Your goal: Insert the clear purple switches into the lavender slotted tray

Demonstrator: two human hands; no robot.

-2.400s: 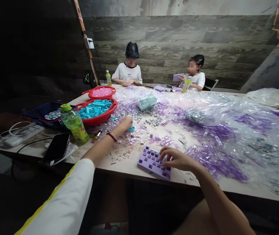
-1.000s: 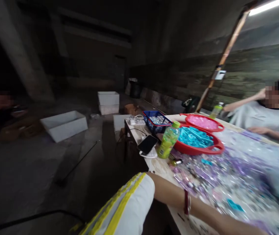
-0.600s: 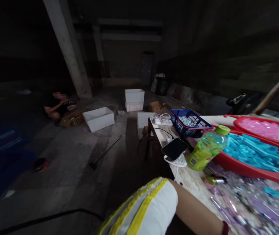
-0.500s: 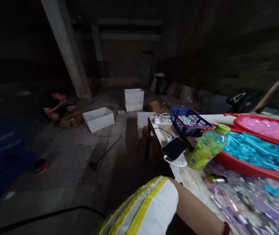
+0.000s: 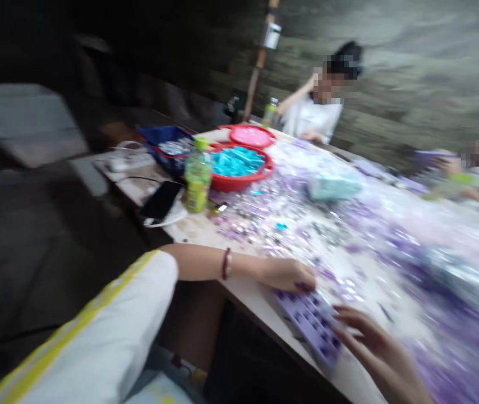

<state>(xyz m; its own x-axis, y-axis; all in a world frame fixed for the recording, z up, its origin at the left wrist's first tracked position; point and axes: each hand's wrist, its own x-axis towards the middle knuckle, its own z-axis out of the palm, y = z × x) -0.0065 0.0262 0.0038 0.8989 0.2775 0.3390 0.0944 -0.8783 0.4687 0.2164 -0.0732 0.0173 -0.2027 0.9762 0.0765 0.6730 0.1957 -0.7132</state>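
Observation:
A purple tray with rows of dark holes [image 5: 313,325] lies slantwise near the table's front edge. Over its far end is my left hand [image 5: 288,274], fingers curled; dark purple bits show at the fingertips, too blurred to name. My right hand [image 5: 376,342] is at the tray's right side with fingers stretched and apart, the tips at or touching its edge. Small shiny purple and clear pieces [image 5: 248,216] are strewn over the table beyond both hands.
On the table's left are a phone [image 5: 161,200], a green-capped bottle [image 5: 198,177] and a blue basket [image 5: 166,140]. Farther back are red baskets of turquoise pieces [image 5: 237,161] and pink pieces [image 5: 250,136]. Two people sit across, one in a white shirt [image 5: 313,120].
My view has swung right from the dark floor and white bins to the table. Both hands and the purple tray have come into sight. The picture is blurred by the motion.

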